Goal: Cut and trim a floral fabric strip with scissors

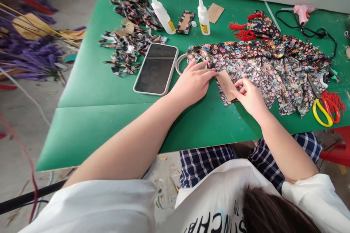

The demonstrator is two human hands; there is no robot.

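A small brown cardboard rectangle lies slantwise on the left edge of a dark floral cloth, wrong side showing. My right hand pinches its lower right end between thumb and fingers. With fingers stretched out, my left hand lies flat over the cloth's left edge, its fingertips at the cardboard's upper end. Partly covered by that hand, a white tape roll sits beside a phone. Scissors with yellow and red handles rest at the cloth's right end.
Two white glue bottles stand at the back near a cloth-wrapped card and a bare cardboard piece. Floral scraps are heaped left. Red tassels and a pink glue gun with black cord lie at back right.
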